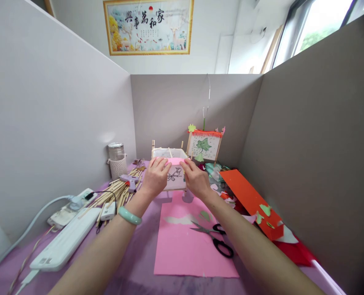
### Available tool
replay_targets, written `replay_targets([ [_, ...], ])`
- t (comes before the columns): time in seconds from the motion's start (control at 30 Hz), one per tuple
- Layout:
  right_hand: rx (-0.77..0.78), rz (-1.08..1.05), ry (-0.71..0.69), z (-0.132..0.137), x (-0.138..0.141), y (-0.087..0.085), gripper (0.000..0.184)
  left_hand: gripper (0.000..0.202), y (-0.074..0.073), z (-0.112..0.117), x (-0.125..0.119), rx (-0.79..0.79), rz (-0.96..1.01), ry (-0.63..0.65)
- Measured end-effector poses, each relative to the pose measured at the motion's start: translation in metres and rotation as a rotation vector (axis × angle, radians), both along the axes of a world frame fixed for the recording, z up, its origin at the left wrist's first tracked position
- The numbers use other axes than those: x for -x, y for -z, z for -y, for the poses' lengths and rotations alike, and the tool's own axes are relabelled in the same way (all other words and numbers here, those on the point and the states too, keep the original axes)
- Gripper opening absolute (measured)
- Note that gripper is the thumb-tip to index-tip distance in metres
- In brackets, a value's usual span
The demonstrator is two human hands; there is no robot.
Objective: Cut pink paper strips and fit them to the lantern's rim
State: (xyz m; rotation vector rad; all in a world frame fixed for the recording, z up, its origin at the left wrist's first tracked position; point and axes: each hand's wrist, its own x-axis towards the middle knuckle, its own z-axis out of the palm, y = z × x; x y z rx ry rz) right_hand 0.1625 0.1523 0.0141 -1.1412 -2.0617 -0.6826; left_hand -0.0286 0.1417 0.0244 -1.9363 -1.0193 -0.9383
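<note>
A box-shaped paper lantern (pixel 175 182) with a wooden-stick frame stands in front of me, a dark line drawing on its near panel. Along the top edge of that panel runs a pink paper strip (pixel 174 161). My left hand (pixel 156 177) pinches the strip's left part against the lantern, fingers closed. At the right end, my right hand (pixel 196 178) presses the strip the same way. Both thumbs are on the near side; the fingertips partly hide the edge. Below lies a pink paper sheet (pixel 178 254) with open black-handled scissors (pixel 211 235) on it.
A finished-looking lantern (pixel 205 146) with a leaf picture stands behind. At left are wooden sticks (pixel 116 191), a glue gun (pixel 130 182), a jar (pixel 116 159), a power strip (pixel 74 207) and a white power bank (pixel 65 241). Orange paper (pixel 249 196) and scraps lie right. Grey partitions enclose the table.
</note>
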Motion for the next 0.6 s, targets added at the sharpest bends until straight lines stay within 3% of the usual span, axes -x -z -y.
replay_targets([
  [0.37,-0.049,-0.024,-0.022,-0.001,-0.002,0.007,0.044,0.03,0.013,0.01,0.001,-0.042,0.064,-0.036],
  [0.6,-0.063,-0.069,-0.055,-0.001,-0.005,0.008,0.041,0.029,-0.003,0.005,0.001,-0.049,0.137,-0.116],
])
